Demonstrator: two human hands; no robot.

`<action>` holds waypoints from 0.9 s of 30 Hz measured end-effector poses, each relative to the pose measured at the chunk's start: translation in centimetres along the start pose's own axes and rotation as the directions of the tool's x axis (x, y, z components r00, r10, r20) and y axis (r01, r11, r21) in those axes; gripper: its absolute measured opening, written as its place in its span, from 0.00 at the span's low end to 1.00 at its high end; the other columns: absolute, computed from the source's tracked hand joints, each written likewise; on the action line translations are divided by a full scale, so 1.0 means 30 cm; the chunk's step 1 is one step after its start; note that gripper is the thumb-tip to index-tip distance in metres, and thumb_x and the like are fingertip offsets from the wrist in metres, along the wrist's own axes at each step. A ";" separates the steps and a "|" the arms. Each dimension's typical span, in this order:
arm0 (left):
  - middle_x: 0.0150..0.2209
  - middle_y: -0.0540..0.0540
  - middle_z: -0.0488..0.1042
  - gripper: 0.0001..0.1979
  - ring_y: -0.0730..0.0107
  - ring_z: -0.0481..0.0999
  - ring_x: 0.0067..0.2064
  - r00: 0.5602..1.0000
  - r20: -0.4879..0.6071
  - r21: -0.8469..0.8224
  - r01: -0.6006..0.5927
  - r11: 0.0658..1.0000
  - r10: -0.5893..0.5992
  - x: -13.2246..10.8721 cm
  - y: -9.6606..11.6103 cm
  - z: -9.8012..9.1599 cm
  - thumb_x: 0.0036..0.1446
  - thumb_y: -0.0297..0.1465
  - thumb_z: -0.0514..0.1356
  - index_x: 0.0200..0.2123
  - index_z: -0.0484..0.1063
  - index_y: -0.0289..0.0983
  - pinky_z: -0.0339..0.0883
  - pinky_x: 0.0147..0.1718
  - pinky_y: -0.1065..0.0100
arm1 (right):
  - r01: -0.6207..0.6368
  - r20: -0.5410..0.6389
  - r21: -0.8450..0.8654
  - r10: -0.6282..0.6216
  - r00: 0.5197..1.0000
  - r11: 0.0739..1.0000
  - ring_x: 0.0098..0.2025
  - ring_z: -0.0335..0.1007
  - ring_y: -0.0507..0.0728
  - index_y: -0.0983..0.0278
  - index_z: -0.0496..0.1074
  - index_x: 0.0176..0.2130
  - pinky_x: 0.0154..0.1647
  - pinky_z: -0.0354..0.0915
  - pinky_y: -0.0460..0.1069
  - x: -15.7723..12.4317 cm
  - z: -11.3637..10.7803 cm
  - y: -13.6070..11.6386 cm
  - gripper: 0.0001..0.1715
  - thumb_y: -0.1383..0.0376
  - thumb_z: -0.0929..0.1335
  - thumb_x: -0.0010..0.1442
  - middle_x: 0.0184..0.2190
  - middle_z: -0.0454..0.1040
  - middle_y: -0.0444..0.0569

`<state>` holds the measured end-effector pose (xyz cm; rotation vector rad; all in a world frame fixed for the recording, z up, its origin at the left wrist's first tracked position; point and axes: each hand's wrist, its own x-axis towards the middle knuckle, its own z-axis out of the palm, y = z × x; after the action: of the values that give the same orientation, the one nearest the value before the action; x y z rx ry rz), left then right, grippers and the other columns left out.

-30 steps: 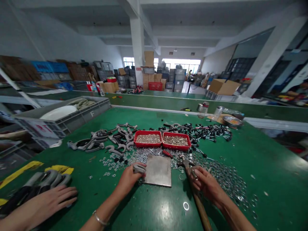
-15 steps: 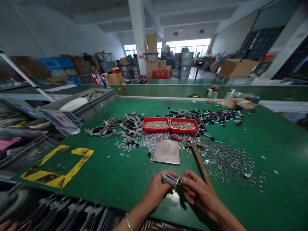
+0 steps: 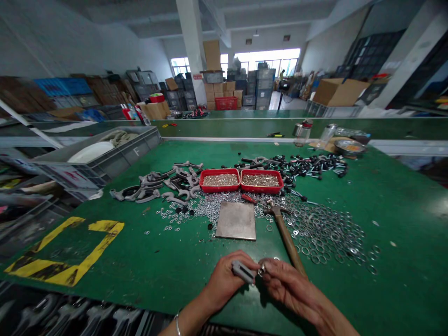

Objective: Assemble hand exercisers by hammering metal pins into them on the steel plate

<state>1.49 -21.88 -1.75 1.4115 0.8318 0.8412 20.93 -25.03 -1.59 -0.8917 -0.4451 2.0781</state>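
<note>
Near the front edge of the green table, my left hand [image 3: 224,279] is closed around a grey slotted metal part [image 3: 242,271]. My right hand [image 3: 285,280] pinches a small shiny metal ring [image 3: 261,270] right beside the grey part's end; whether they touch is unclear. Beyond the hands lies a flat square metal plate [image 3: 236,221]. A hammer [image 3: 288,239] with a wooden handle rests to the plate's right, its handle end partly behind my right hand. Many loose rings [image 3: 324,233] spread to the right of the hammer.
Two red trays [image 3: 220,181] of small metal pieces stand behind the plate. Grey curved parts [image 3: 150,186] are piled on the left, black-headed bolts [image 3: 315,165] at the back right. A grey crate [image 3: 122,156] stands at the left edge, near yellow tape [image 3: 86,268].
The view has shifted slightly to the right. The grey part has tilted more downward, and my right hand's fingers have closed more around the small ring.
</note>
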 end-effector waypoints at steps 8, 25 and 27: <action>0.39 0.48 0.72 0.25 0.69 0.73 0.37 0.978 -0.082 0.044 0.197 0.979 -0.193 0.014 0.016 -0.084 0.42 0.19 0.58 0.47 0.71 0.39 0.67 0.32 0.73 | 0.267 -0.056 -0.657 -0.398 0.915 0.705 0.26 0.73 0.53 0.62 0.71 0.38 0.31 0.68 0.48 0.010 -0.008 -0.096 0.18 0.52 0.72 0.57 0.29 0.75 0.44; 0.21 0.61 0.63 0.24 0.82 0.58 0.16 0.937 0.096 -0.535 0.332 0.776 -0.335 0.053 -0.001 -0.011 0.44 0.28 0.66 0.43 0.58 0.41 0.48 0.14 0.80 | 0.354 -0.173 -0.709 -0.636 0.752 0.611 0.40 0.70 0.59 0.60 0.71 0.39 0.42 0.64 0.51 0.122 0.144 0.028 0.16 0.51 0.70 0.59 0.36 0.74 0.48; 0.27 0.55 0.71 0.31 0.82 0.64 0.17 0.891 0.321 -0.398 0.435 0.808 -0.322 0.020 0.026 -0.025 0.41 0.29 0.71 0.48 0.60 0.39 0.55 0.15 0.78 | 0.322 -0.125 -0.681 -0.537 0.834 0.658 0.36 0.69 0.57 0.60 0.71 0.37 0.39 0.65 0.50 0.101 0.130 0.006 0.15 0.51 0.68 0.61 0.32 0.72 0.46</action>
<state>1.10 -21.00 -0.97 0.8568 0.6426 0.4948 16.73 -22.76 -0.33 -1.3308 -1.1168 1.2864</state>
